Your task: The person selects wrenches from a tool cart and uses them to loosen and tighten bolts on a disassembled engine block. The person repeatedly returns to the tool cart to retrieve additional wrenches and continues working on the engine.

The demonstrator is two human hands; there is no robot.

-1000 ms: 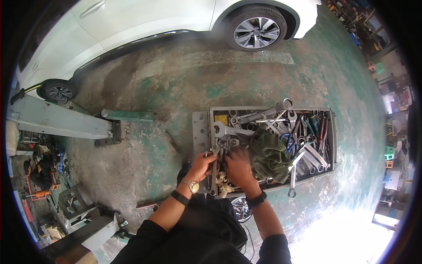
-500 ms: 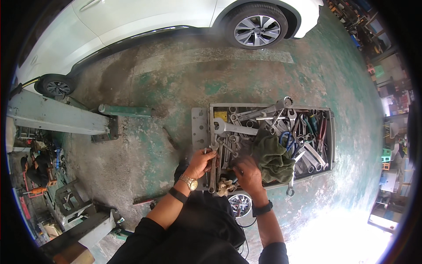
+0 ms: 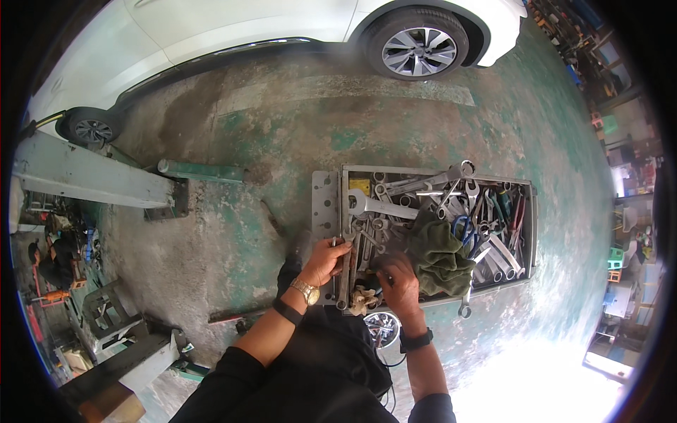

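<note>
An open tool drawer (image 3: 423, 168) full of wrenches and pliers lies in front of me. At its left side my left hand (image 3: 326, 261) is closed, thumb and fingers pinched around a slim metal tool (image 3: 334, 242) whose kind I cannot make out. Beside those fingers a long wrench (image 3: 344, 285) lies along the drawer's left edge. My right hand (image 3: 400, 283) is over the near part of the drawer, its fingers curled down; what they hold, if anything, is hidden. Just right of it sits a crumpled green cloth (image 3: 441, 255). A beige rag (image 3: 362, 300) lies between my hands.
A large open-end wrench (image 3: 384, 207) rests across the drawer. Flush with its left side is a perforated metal plate (image 3: 324, 201). Below my right hand stands a round container (image 3: 382, 328) of small metal parts. A white car (image 3: 268, 21) and a lift post (image 3: 92, 173) stand beyond.
The whole view has shifted slightly, so the drawer appears a little farther right. Both hands keep nearly the same pose, the left still closed and the right still curled over the drawer.
</note>
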